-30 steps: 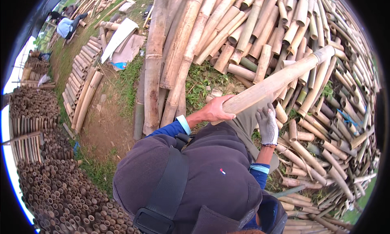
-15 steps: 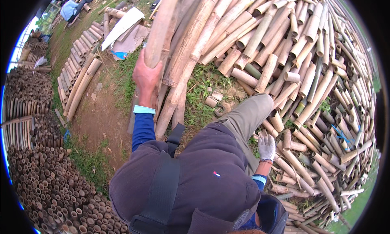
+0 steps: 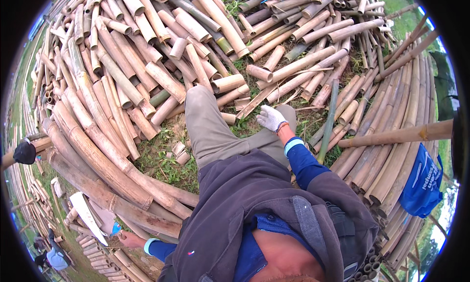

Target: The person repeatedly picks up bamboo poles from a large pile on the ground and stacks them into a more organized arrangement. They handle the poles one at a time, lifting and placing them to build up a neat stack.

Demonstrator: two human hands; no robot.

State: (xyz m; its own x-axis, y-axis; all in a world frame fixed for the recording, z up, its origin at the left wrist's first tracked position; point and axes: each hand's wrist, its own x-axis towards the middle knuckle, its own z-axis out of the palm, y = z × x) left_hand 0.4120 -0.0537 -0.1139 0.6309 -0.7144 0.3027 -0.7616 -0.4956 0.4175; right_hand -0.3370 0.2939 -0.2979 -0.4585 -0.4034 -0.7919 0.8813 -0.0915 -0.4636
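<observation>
My left hand (image 3: 131, 239), bare, is low at the left, beside the thick bamboo poles (image 3: 110, 200). Its fingers are small and partly hidden, so I cannot make out whether they grip a pole. My right hand (image 3: 271, 118) wears a white knitted glove. It hovers by my bent right leg, fingers loosely apart, with nothing in it. In front of it, cut bamboo pieces (image 3: 228, 83) and split strips (image 3: 255, 102) lie on the grass. The long poles at the left lie side by side, their near ends close to my body.
A big heap of cut bamboo (image 3: 147, 52) spreads ahead. Long poles (image 3: 391, 130) are stacked at the right, with a bamboo bar (image 3: 396, 134) across them and a blue bag (image 3: 422, 184) hanging there. A white sheet (image 3: 87, 218) lies lower left; a person (image 3: 57, 258) sits farther off.
My view has turned to the right, so the heap now fills the front. My left hand, earlier gripping a pole ahead, is now at the lower left. My gloved hand is still empty.
</observation>
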